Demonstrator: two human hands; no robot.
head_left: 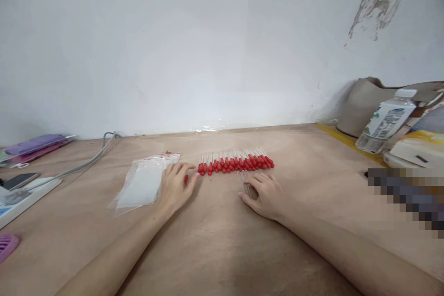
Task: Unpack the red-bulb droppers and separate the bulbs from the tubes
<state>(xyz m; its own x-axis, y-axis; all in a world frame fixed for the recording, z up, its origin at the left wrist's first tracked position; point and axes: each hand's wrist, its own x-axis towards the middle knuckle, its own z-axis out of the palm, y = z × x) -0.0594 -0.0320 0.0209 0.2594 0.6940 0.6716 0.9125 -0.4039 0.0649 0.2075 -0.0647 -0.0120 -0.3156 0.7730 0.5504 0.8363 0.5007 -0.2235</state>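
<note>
A row of several thin, pale sticks with red bulb-like heads [236, 164] lies on the table in front of me, heads toward me. My left hand [175, 187] rests at the row's left end, thumb and fingers spread apart. One red head [186, 179] shows in the gap between that thumb and the fingers. Nearer me than the row, my right hand [265, 194] curves over some thin clear stems [246, 182], its thumb apart from the fingers. Clear zip bags [138, 182] with white contents or backing lie left of my left hand, partly behind it.
A tilted bottle [386, 122] and a grey bag [360, 106] stand at the right by the wall. To the left are a power strip [31, 199] with a grey cable [86, 164], a phone [21, 180] and purple packets [38, 144]. The wall bounds the table's far edge.
</note>
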